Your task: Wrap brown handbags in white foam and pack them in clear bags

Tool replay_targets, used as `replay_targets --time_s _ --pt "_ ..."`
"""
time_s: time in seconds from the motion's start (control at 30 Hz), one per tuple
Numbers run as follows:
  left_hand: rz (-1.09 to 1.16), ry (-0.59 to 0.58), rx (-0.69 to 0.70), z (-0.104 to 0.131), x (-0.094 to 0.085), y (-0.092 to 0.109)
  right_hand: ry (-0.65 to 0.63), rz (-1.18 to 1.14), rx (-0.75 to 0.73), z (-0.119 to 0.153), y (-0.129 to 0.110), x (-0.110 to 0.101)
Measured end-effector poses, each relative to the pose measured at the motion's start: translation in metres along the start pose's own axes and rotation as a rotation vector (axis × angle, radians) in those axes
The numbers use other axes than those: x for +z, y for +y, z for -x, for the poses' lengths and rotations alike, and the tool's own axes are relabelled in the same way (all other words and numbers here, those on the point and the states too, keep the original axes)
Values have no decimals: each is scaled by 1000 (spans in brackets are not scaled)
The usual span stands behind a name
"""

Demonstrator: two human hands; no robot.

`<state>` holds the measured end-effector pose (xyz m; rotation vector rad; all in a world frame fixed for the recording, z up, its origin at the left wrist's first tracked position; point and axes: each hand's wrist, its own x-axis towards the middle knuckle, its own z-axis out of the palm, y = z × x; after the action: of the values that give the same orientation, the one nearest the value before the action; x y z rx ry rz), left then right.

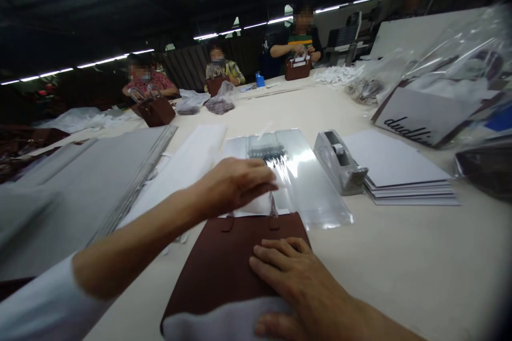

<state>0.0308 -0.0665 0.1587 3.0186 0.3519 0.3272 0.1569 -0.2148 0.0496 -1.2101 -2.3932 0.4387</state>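
Observation:
A dark brown handbag (228, 272) lies on the table in front of me, its handle end pointing away. My right hand (300, 282) rests flat on it, fingers stretched out, the thumb over a white sheet (224, 319) at the near end. Above the handle end hovers my left hand (240, 184), its fingers bent and pressed together; whatever is in them is hidden. White wrapping (260, 205) shows around the handle under that hand. Just beyond lies a stack of clear plastic bags (308, 176).
A grey tape dispenser (340, 162) stands beside the plastic bags, with white card sheets (400, 165) to its right. Grey boards (108, 170) are stacked at left. A box with lettering (424, 114) sits at far right. Several people work across the table with brown handbags (298, 67).

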Motion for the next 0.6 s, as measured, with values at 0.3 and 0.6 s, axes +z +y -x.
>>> replay_targets --time_s 0.3,0.6 --pt "-11 452 -227 91 95 115 224 -140 43 1 0 16" --pt "-159 457 -257 97 107 119 232 -213 246 50 -20 -1"
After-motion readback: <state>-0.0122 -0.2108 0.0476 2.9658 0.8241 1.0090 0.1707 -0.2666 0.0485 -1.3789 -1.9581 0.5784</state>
